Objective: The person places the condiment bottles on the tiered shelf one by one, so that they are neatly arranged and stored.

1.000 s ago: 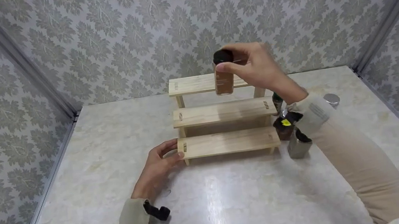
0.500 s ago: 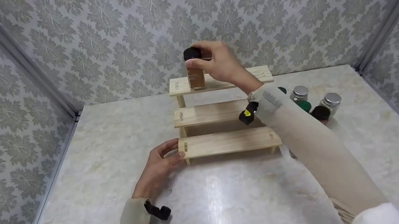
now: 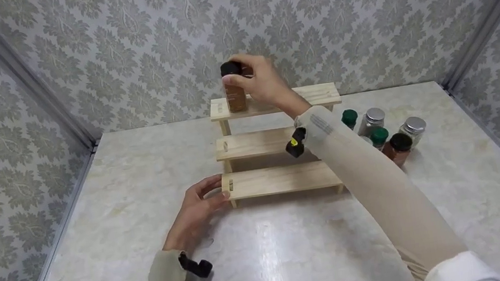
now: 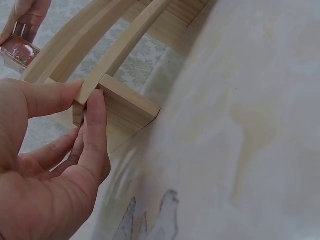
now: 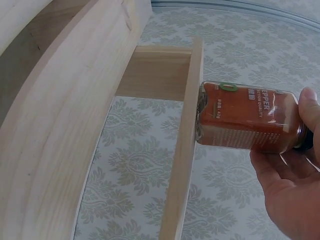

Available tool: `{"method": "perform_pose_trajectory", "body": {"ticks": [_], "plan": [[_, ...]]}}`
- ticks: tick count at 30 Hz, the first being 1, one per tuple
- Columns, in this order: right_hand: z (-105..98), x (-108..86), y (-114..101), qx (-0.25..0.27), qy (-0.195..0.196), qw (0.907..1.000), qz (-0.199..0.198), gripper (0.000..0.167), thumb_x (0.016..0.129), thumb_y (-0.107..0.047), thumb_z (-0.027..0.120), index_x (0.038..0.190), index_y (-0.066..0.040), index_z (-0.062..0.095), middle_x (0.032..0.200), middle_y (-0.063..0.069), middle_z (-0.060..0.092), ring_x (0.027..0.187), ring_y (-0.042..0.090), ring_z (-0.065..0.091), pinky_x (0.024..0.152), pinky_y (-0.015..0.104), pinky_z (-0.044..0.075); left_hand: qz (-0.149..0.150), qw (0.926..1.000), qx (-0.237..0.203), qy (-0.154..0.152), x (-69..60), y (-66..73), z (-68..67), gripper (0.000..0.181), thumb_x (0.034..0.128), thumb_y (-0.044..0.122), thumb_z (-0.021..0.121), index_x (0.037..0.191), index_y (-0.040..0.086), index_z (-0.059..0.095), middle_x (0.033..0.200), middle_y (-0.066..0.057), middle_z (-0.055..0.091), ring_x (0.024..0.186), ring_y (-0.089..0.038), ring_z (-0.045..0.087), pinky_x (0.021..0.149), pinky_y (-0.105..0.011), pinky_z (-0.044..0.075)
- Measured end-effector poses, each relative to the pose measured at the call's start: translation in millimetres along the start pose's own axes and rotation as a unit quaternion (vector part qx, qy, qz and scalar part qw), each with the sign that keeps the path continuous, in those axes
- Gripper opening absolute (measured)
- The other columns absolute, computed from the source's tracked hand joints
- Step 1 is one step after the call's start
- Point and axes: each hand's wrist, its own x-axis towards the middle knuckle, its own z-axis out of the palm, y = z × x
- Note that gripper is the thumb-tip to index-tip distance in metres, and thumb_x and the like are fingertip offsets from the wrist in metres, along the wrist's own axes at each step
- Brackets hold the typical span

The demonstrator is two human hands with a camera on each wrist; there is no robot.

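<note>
Holding one spice jar [image 3: 236, 95] at the top board [image 3: 313, 96]: early stage

Status: the work appears to be near its start. Done: the spice jar is upright at the left end of the top board, upper centre of the frame; its base appears to touch the wood. Left: release is not yet made, and the other visible jars stand on the counter [image 3: 139, 173], right of centre in the frame.

Grip state: the right grip [image 3: 259, 79] pinches the spice jar near its dark lid. The left grip [image 3: 197, 206] pinches the left end of the bottom board [image 3: 278, 180], left of centre.

Count: one wooden stand [image 3: 260, 143], three boards; one jar in hand; two green-lidded jars [image 3: 378, 135]; two silver-lidded jars [image 3: 414, 126]; one black-lidded jar [image 3: 396, 150]. The right sleeve [image 3: 374, 178] possibly hides more.
</note>
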Motion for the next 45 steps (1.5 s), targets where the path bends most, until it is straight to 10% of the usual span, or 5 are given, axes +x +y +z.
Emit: {"method": "perform_pose_trajectory", "body": {"ticks": [18,35,45], "plan": [[-8.9,-22.4,-7.1,0.012,-0.021,0.9994,0.026,0.072,0.101,-0.033,0.076,0.162,-0.010,0.046,0.159,0.009,0.055,0.145,0.024,0.056,0.119,0.033,0.048,-0.010,0.9999,-0.010,-0.001,-3.7,-5.8,-3.7,0.059,0.0936,0.000,0.077,0.149,0.006,0.059,0.150,-0.016,0.058,0.123,-0.028,0.068,0.100,-0.038,0.061],[-94.9,-153.4,22.6,-0.017,-0.024,0.9995,0.013,0.046,0.107,-0.023,0.068,0.150,-0.009,0.060,0.149,0.011,0.064,0.135,0.029,0.063,0.114,0.035,0.052,-0.014,0.9999,0.003,0.000,0.5,-3.8,2.2,0.059,0.0956,0.000,0.075,0.151,0.005,0.057,0.150,-0.018,0.056,0.120,-0.025,0.068,0.097,-0.036,0.062],[-130.1,-228.1,46.8,-0.046,0.001,0.9988,0.016,0.043,0.106,-0.013,0.068,0.149,-0.011,0.062,0.147,0.013,0.064,0.128,-0.002,0.062,0.106,0.013,0.050,-0.016,0.9998,0.011,0.003,2.0,3.2,2.7,0.060,0.0963,0.000,0.075,0.153,0.004,0.054,0.152,-0.019,0.055,0.125,-0.028,0.064,0.099,-0.035,0.062]]}}
